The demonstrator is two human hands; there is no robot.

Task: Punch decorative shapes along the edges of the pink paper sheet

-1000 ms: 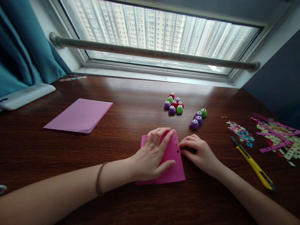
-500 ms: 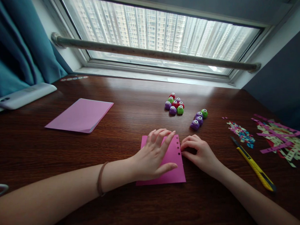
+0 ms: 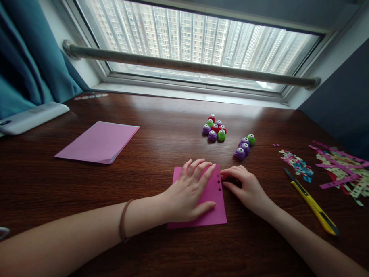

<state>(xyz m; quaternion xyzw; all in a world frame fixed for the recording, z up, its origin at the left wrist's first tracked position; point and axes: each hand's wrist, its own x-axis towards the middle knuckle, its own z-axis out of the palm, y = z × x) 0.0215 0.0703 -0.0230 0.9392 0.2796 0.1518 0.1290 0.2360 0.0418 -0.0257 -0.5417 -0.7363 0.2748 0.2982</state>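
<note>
A bright pink sheet of paper (image 3: 213,214) lies before me on the table. Small star-shaped holes run down near its right edge. My left hand (image 3: 188,191) rests flat on the sheet, fingers stretched out and thumb apart, covering much of its middle. At the right edge, beside the stars, my right hand (image 3: 245,187) has its thumb and bent fingertips closed on the paper's border; the exact grip at the tips is partly hidden. Beyond the hands are several small craft punches in purple, green and red: a cluster (image 3: 214,129) and a short row (image 3: 244,146).
A yellow utility knife (image 3: 315,207) lies right of my right hand. Past it are a heap of tiny punched pieces (image 3: 297,164) and a pile of paper strips (image 3: 347,168). A pink paper stack (image 3: 98,141) and a white device (image 3: 30,119) lie to the left.
My right fingertips have moved slightly up and left along the sheet's right edge. That edge has shifted a little leftward. My left hand stays nearly in place.
</note>
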